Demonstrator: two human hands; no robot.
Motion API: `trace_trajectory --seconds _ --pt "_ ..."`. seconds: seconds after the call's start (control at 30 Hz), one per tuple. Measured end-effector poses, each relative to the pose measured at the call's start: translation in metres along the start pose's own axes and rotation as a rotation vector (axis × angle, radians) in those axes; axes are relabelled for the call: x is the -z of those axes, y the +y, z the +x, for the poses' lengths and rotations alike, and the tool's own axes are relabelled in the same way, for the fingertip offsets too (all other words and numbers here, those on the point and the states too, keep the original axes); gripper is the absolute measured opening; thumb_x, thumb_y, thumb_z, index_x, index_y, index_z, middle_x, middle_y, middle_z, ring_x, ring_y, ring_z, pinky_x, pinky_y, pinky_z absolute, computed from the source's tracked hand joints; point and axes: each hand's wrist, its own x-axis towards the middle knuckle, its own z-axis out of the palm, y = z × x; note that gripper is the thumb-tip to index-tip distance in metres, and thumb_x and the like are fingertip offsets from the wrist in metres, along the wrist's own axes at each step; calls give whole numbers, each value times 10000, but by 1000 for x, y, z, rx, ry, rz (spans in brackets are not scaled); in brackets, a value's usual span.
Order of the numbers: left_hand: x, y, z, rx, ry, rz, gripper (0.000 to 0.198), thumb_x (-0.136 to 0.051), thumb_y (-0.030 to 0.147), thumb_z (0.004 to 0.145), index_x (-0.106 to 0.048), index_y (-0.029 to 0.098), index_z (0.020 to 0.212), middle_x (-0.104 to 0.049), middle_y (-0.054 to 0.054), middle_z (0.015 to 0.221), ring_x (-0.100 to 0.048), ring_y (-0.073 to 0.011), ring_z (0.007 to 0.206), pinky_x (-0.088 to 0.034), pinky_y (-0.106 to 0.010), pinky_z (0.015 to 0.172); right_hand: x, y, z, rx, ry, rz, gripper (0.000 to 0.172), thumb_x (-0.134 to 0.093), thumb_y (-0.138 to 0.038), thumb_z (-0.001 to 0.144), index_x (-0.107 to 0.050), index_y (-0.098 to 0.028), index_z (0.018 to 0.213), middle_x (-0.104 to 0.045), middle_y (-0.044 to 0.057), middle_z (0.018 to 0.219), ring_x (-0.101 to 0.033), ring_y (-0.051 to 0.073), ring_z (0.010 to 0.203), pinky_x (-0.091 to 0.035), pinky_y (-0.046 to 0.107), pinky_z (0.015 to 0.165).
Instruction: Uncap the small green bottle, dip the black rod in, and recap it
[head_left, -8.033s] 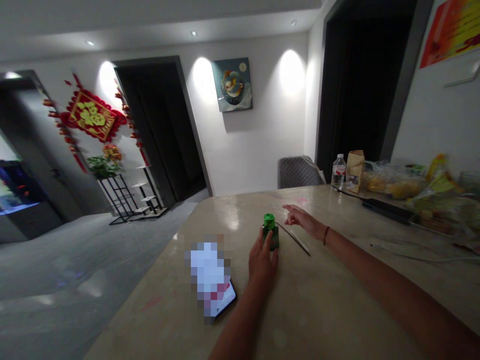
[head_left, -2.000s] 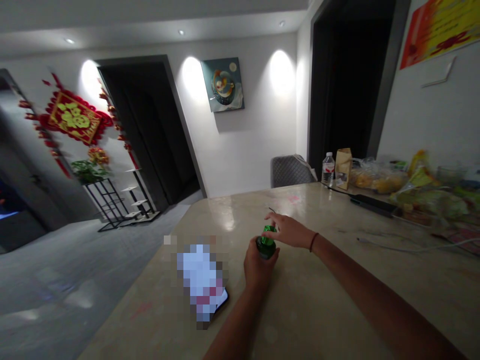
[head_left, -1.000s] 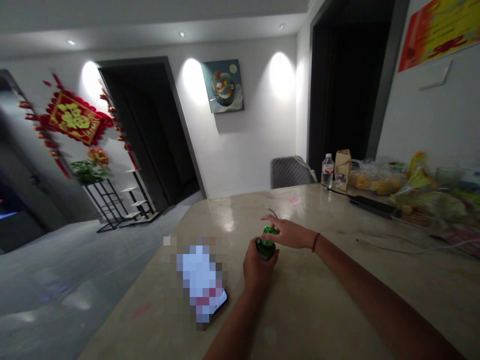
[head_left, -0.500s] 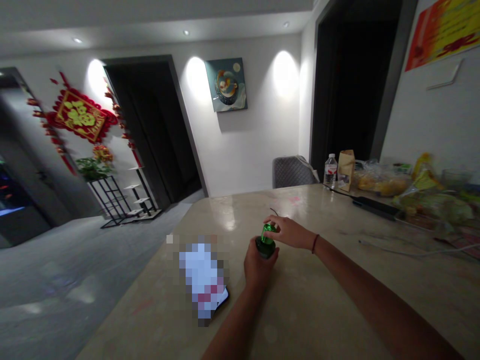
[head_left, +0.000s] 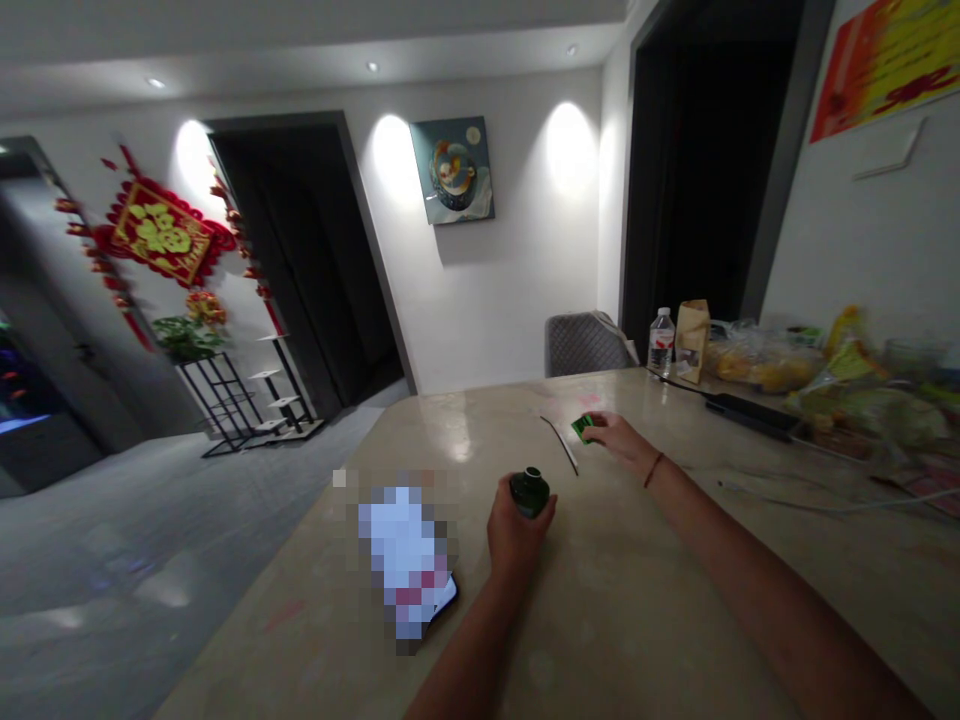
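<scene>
My left hand [head_left: 516, 530] is wrapped round a small dark green bottle [head_left: 531, 494] on the table, and the bottle's narrow neck is uncovered at the top. Farther off and to the right, my right hand [head_left: 611, 437] has its fingers closed on a shiny green cap [head_left: 582, 429], tilted on its side close to the tabletop. Between the bottle and the cap lies a thin stick [head_left: 562, 448], dark at its far end and pale along the middle. The fingertips of my right hand are partly hidden behind the cap.
A phone [head_left: 409, 565], mostly pixelated, lies left of the bottle on the table [head_left: 600, 640]. At the back right are a water bottle [head_left: 661, 343], a paper bag [head_left: 691, 340], a black power strip [head_left: 754, 416], cables and plastic bags of food. A grey chair [head_left: 589, 343] stands behind.
My right hand has lifted the green cap off the bottle's neck and carried it away to the right. The stick now shows fully. My left hand stays round the bottle.
</scene>
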Motion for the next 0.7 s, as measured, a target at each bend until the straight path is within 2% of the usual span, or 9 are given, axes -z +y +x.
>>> trace_trajectory --seconds 0.17,0.3,0.4,0.53,0.63,0.7 --pt "0 -1 0 -5 8 11 488 -614 440 618 -459 203 1015 -606 -33 892 -573 -154 809 -431 -269 733 7 39 8 -27 164 -469 374 -592 -144 556 -495 -116 916 -584 82 899 -557 152 783 -446 269 709" --pt "0 0 1 10 13 18 487 -619 437 615 -460 200 1010 -605 -37 897 -573 -157 814 -433 -269 731 7 50 5 -54 211 -717 430 -606 -211 563 -471 -81 950 -568 135 924 -550 195 817 -435 274 713" --pt "1 1 1 15 12 7 481 -620 433 616 -465 194 1004 -604 -40 886 -575 -158 798 -435 -268 717 6 51 1 -90 182 -848 485 -611 -213 562 -453 -38 985 -541 192 973 -537 236 874 -425 282 748" --pt "1 -1 1 20 14 -8 488 -617 443 618 -461 194 1008 -604 -42 896 -574 -156 806 -433 -269 727 3 45 -3 -83 118 -938 581 -583 -128 569 -398 24 1099 -485 239 1072 -497 256 987 -395 272 819" --pt "-2 -5 2 20 30 -6 510 -615 443 621 -453 193 1035 -600 -49 927 -571 -167 840 -431 -282 750 -3 33 -4 43 106 -992 617 -547 -85 581 -376 8 1166 -402 236 1195 -410 253 1117 -328 279 917" --pt "-4 -8 5 12 54 9 532 -614 445 621 -450 181 1053 -590 -65 962 -559 -183 888 -421 -301 785 -8 23 -4 141 105 -991 560 -527 -99 611 -417 -27 1156 -375 209 1241 -365 239 1162 -281 288 964"
